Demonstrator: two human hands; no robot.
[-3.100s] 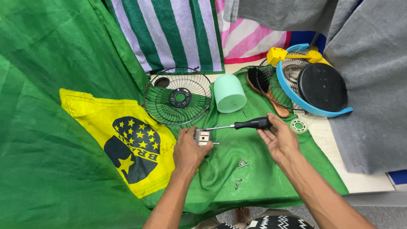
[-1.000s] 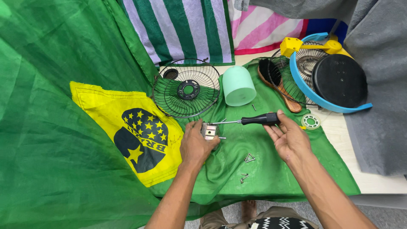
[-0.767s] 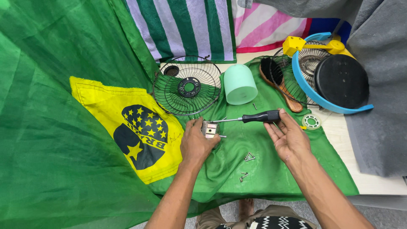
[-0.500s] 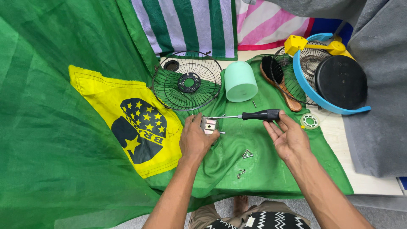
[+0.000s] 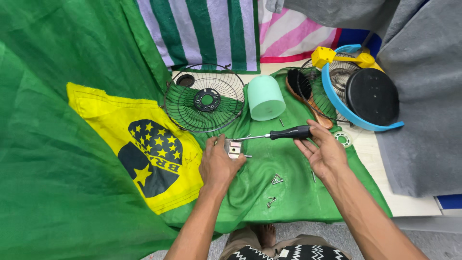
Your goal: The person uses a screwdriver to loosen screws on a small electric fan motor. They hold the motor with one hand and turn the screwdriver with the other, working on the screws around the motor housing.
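Head view, green cloth (image 5: 298,192) over table, left hand (image 5: 219,163) gripping metal bracket (image 5: 234,148), right hand (image 5: 323,151) gripping screwdriver (image 5: 279,135).

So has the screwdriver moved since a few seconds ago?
No, not noticeably. The screwdriver lies just in front of the mint green cup as before, with its tip at the small metal block. Only the camera shifted.

On the cloth (image 5: 298,192) before us, our left hand (image 5: 217,163) pins a small metal bracket (image 5: 234,148); the screwdriver (image 5: 274,135) lies to its right, in our right hand (image 5: 321,151). Behind them sit the wire fan guard (image 5: 204,98) and, to its right, the plastic cup (image 5: 264,97). Loose screws (image 5: 274,185) lie nearer us.
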